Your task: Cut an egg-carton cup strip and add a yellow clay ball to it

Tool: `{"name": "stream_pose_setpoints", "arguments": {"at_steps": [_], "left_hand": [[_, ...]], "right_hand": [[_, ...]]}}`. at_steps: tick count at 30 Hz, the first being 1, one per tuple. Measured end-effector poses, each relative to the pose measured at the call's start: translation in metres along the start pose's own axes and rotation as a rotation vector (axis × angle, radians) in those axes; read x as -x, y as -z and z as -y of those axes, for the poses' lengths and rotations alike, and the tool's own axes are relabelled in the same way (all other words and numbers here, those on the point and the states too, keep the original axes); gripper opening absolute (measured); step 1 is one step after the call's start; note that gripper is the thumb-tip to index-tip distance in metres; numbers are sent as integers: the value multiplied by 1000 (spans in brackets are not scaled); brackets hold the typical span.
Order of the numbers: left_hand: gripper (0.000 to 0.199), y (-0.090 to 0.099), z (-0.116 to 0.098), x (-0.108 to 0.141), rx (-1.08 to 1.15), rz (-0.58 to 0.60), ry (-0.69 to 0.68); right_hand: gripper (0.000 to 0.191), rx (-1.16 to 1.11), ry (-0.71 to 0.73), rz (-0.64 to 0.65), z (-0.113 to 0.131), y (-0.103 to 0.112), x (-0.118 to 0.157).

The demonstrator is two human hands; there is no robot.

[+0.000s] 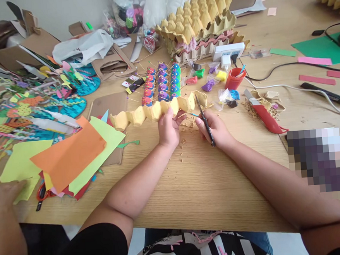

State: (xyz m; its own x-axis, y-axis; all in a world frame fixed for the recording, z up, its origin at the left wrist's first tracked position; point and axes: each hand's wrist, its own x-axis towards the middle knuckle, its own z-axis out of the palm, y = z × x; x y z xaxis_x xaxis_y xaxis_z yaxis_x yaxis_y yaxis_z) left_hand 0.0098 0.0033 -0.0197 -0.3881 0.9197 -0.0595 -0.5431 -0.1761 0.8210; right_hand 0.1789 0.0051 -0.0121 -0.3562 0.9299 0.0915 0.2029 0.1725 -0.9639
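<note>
A long yellow strip of egg carton [153,112] is raised above the table, running left to right. My left hand [170,129] grips its lower edge near the middle, fingers closed. In my right hand [216,130] is a black cutting tool [205,123], its tip reaching up to the strip's right end; whether it is scissors or a knife is hard to tell. Just behind the strip stand three painted carton strips: a red and blue one [148,88], a purple one [163,83] and a blue and green one [175,82]. Small carton scraps [188,122] lie beneath my hands.
Coloured paper sheets [69,154] lie at left, beside another person's hand [5,193]. Stacked egg cartons [194,21] stand at the back. To the right are a red cup [235,79], a power adapter [228,51], cables and a red-handled knife [265,115].
</note>
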Motion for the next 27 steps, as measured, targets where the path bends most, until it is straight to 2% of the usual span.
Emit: {"name": "stream_pose_setpoints", "arguments": {"at_steps": [3,11,18,24,27], "left_hand": [[61,1,1,-1,-8,-12,2],[66,-1,-5,-4,-30,-34,-53],[60,-2,-7,2,-24,43,-130],[51,3,-4,3,5,77,-114],[54,3,-4,4,-4,74,-96]], "right_hand": [[64,44,-11,-39,3,-1,1],[61,59,-3,-5,5,1,3],[65,21,-2,28,7,2,2],[69,-26,-29,29,10,1,6],[69,-42,-27,-5,10,-2,7]]}}
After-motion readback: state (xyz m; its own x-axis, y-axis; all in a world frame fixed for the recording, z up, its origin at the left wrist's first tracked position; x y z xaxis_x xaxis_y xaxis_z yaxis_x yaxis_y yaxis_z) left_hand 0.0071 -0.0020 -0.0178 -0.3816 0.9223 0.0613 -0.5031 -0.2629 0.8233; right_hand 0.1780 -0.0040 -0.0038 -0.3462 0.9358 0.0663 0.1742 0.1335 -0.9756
